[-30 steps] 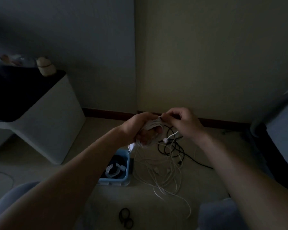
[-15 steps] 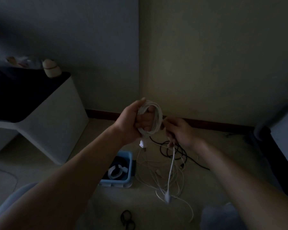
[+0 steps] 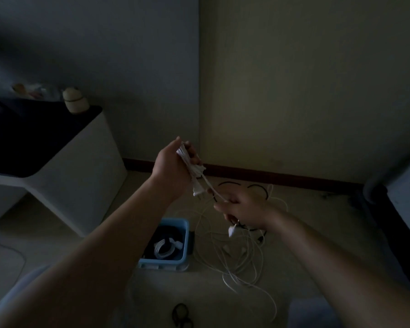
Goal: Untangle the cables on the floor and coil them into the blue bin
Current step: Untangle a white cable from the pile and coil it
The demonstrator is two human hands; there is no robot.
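My left hand (image 3: 173, 164) is raised and grips a coiled bundle of white cable (image 3: 192, 164), with one plug end hanging below it. A strand runs down to my right hand (image 3: 244, 209), which pinches the cable's loose end; a white plug (image 3: 231, 230) dangles under it. The blue bin (image 3: 184, 242) stands on the floor below my hands and holds a coiled white cable (image 3: 165, 248) and dark cable. A tangle of white cables (image 3: 242, 261) lies on the floor to the right of the bin, with black cable (image 3: 258, 185) behind it.
A white low table (image 3: 81, 176) with a dark top stands at the left, carrying a small round object (image 3: 75, 100). Walls meet in a corner behind. A dark furniture edge (image 3: 388, 209) is at the right. A small black cable loop (image 3: 181, 317) lies near my knees.
My left hand has lifted the coil higher and turned it. My right hand slid down and right along the strand, and the plug rose from the floor to just below it.
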